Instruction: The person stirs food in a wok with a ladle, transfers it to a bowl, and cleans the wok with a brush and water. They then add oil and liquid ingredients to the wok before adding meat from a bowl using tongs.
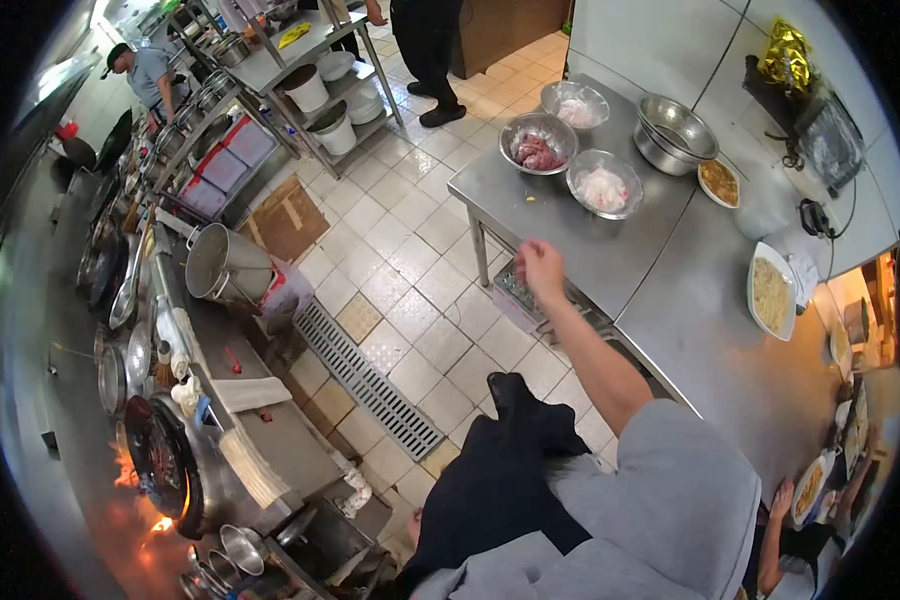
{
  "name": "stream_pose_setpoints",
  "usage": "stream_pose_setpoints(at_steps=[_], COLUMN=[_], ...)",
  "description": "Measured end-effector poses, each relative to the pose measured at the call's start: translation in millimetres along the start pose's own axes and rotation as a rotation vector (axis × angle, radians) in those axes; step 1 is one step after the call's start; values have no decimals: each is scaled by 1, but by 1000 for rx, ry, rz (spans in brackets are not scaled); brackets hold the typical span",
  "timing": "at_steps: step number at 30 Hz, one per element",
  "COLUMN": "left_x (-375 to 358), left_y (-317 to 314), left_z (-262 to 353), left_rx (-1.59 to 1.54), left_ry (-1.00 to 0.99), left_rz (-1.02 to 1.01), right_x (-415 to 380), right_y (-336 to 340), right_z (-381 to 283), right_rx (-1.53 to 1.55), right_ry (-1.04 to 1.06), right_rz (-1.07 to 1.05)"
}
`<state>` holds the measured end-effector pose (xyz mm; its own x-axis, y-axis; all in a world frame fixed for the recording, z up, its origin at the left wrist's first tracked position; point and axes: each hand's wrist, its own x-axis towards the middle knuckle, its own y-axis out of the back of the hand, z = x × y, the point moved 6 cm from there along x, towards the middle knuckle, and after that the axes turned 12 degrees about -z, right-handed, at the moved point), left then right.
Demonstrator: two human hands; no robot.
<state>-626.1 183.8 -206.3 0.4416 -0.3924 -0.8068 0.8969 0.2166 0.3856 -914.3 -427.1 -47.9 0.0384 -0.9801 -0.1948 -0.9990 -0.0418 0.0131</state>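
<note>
My right hand (pixel 540 268) hangs in the air beside the near edge of the steel table (pixel 660 290), its fingers curled with nothing visible in them. On the table beyond it stand a metal bowl of dark red meat (pixel 538 143), a bowl of pale meat (pixel 606 185) and a further bowl with pale contents (pixel 574 105). Of my left hand (pixel 416 524) only a small part shows low beside my black apron (pixel 500 470); its fingers are hidden. The nearest thing to that side is the stove counter (pixel 300 440).
Flames rise around a blackened wok (pixel 158 460) at left. A large steel pot (pixel 228 265) stands beyond the counter. A drain grate (pixel 370 385) crosses the tiled floor. Stacked steel basins (pixel 675 135) and a white dish (pixel 772 290) are on the table. One co-worker (pixel 150 80) stands far left.
</note>
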Motion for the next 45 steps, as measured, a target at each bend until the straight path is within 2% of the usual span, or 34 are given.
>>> stream_pose_setpoints(at_steps=[2,5,7,8,10,13,16,18,22,25,28,30,33,35,36,38,39,40,42,44,45], left_x=[2,-5,-17,1,33,61,95,116,169,186,199,190,176,174,178,185,192,200,185,184,190], left_y=[9,18,23,24,23,22,33,52,96,135,163,179,207,226,234,255,264,271,294,305,304], left_z=[35,84,132,122,111,124,147,176,237,314,392,441,488,502,496,480,464,447,447,451,451], left_rx=[-1,-70,-131,-224,-337,-389,-358,-362,-443,-529,-578,-661,-870,-1039,-1082,-1150,-1166,-1186,-1262,-1427,-1472], left_ry=[-9,-9,6,0,-33,-109,-162,-219,-329,-409,-542,-543,-534,-514,-498,-498,-492,-486,-437,-455,-443], left_rz=[37,85,85,81,70,80,103,135,166,76,-64,-170,-266,-300,-245,-120,-59,3,244,370,420], right_x=[33,118,136,147,159,186,182,160,120,116,115,114,105,104,88,95,92,89,77,75,75], right_y=[0,1,4,-1,-1,4,8,1,-30,-63,-126,-195,-314,-386,-430,-490,-521,-552,-607,-658,-683], right_z=[-24,-3,-7,-12,-9,16,10,-16,-61,-44,-29,-28,-38,-31,-43,-23,-9,-4,-10,-21,-24], right_rx=[429,749,806,831,778,755,689,612,343,229,32,187,114,3,43,-330,-282,-302,-255,-260,-322], right_ry=[-62,-156,-202,-226,-268,-246,-172,-113,-1,65,129,87,-156,-168,-266,-73,-113,-63,-218,-261,-201], right_rz=[137,81,166,194,255,124,297,473,646,490,237,-65,-455,-673,-800,-1062,-1165,-1285,-1487,-1646,-1731])
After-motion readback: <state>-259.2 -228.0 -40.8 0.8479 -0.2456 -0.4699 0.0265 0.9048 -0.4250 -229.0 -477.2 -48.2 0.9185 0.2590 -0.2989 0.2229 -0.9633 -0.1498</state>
